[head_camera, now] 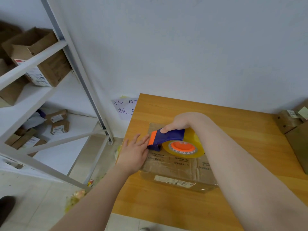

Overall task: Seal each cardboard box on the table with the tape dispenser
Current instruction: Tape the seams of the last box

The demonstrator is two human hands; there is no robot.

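Step in hand: laying tape across the top of the cardboard box (pixel 175 165), which sits on the wooden bench (pixel 166 207) near its left edge, with a printed label on its near face.

The right hand (pixel 176 124) grips the tape dispenser (pixel 168 136) from above, fingers wrapped round the blue body and thumb on its upper side. The dispenser rests on the box top with its orange cutting end pointing left and the clear tape roll (pixel 195 139) to the right.

The left hand (pixel 133 152) lies flat on the left part of the box top, fingers straight and spread, tips touching or just beside the orange end. It grasps nothing and appears to steady the box or press down a tape end.

Whether a strip is stuck along the top seam cannot be told, as the tape is clear.

Judgement: the dispenser stands at the box's left edge, so this is either the start or the finish of a pass. The next move calls for firm downward pressure on the dispenser, the left hand bracing the box against sliding, and any cut kept clear of the left fingertips, which sit close to the blade.

Further cardboard boxes (pixel 290 121) stand at the right edge of the bench, well apart, and look to be awaiting sealing
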